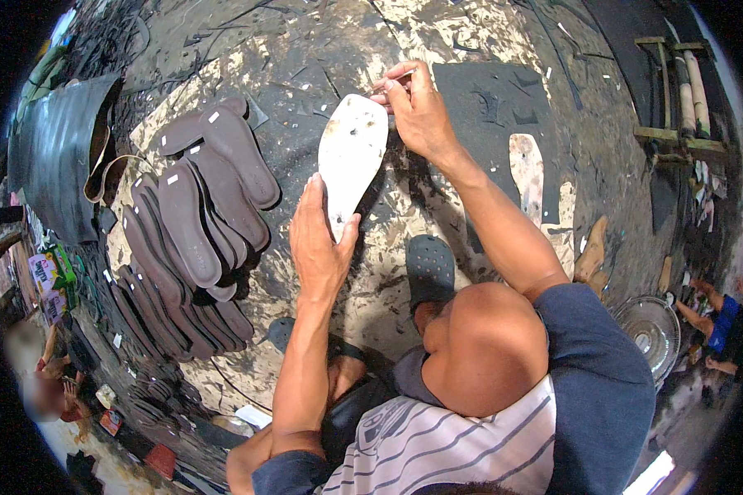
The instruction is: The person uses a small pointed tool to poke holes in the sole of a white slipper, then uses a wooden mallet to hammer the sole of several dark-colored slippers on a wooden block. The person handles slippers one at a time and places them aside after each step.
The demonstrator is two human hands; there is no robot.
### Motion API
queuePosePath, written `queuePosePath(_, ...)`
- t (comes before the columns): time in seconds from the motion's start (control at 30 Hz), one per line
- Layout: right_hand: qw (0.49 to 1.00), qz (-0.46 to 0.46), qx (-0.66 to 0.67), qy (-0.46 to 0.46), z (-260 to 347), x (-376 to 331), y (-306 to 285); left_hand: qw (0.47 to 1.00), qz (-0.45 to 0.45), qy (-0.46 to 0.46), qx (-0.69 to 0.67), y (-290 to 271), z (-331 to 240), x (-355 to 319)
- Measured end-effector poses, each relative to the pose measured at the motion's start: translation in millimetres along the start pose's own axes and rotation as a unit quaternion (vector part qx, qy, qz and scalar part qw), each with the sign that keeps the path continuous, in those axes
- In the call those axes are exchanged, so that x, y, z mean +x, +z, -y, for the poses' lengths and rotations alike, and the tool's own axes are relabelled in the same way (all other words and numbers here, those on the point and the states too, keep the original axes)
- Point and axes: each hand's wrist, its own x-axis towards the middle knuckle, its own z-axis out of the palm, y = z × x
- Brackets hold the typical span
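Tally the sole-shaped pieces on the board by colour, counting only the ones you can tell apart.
White sole template under the left hand and right hand: 1
Pale wooden sole shape to the right: 1
Dark brown soles in overlapping stacks: too many overlap to count exactly, well over 10
Total clearly separate: 2, plus the brown stacks

Sole-shaped template (351,157) lies flat on the work board (305,66), near its centre. Left hand (320,243) presses on the template's near end; right hand (417,107) is at its far end, touching the edge. Stack of cut soles (194,239), fanned and overlapping, lies to the left of the template. Second sole-shaped piece (527,173) lies to the right, well apart. Slipper toe (429,268) rests on the board just near of the template. Fan (652,330) stands far right, off the board.
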Motion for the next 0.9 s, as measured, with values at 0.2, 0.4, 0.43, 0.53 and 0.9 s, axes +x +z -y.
queuePosePath(0.2, 0.996, 0.011, -0.082, -0.042, 25.3, -8.4, -11.5, 1.0, -0.016, 0.006, 0.018, 3.5, 4.0, -0.6)
queuePosePath(0.4, 0.965, 0.125, -0.204, -0.107, 32.6, -13.5, -6.4, 1.0, -0.017, -0.02, -0.01, 2.5, 3.8, 3.2)
queuePosePath(0.43, 0.97, 0.121, -0.198, -0.075, 38.9, -11.0, -4.6, 0.999, -0.019, -0.031, -0.02, 1.1, 5.0, 1.9)
queuePosePath(0.53, 0.979, 0.169, -0.112, 0.001, 53.0, -33.0, 16.3, 0.998, -0.01, -0.058, -0.028, -2.6, 4.9, 1.1)
queuePosePath(0.9, 0.932, 0.313, -0.172, -0.06, 46.4, -90.3, 23.7, 0.998, -0.002, -0.042, -0.043, -2.7, 12.7, 4.1)
